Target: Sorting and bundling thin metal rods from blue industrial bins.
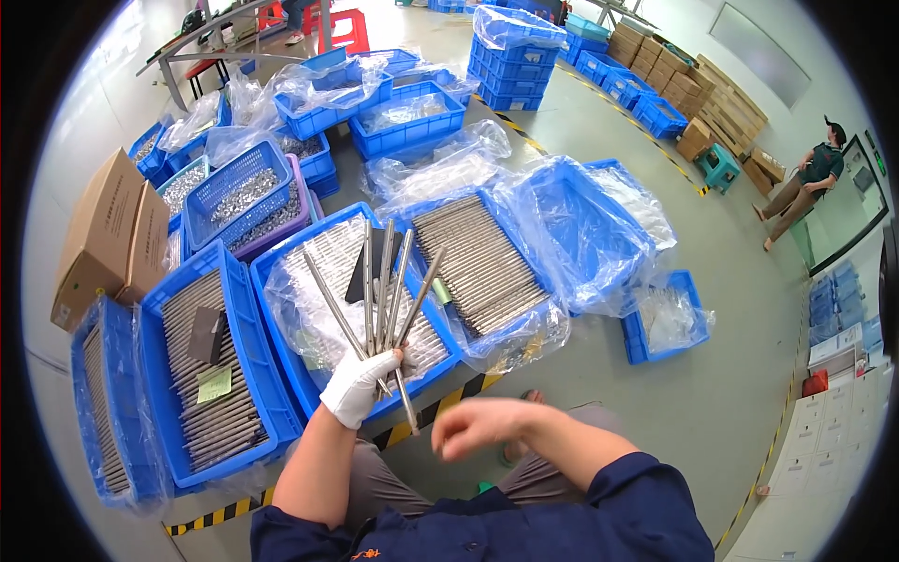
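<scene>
Several long, slim metal rods (387, 292) fan upward out of my left hand (354, 388), which wears a white glove and is closed round their lower part. One rod's end pokes down below the fist. My right hand (479, 429), bare and blurred by motion, hovers to the right of that rod end, apart from it. Its fingers look bent, and I see nothing in them. Behind the held rods is a blue crate (272, 342) lined with plastic film, with rows of pale rods and a dark flat piece (357, 279) inside.
More rods (478, 267) fill a crate to the right; other rod crates stand left, one with a yellow note (214, 385). Beyond are baskets of small metal parts (245, 195), a cardboard box (98, 234) and stacked blue crates (510, 75). Another person (813, 178) stands far right.
</scene>
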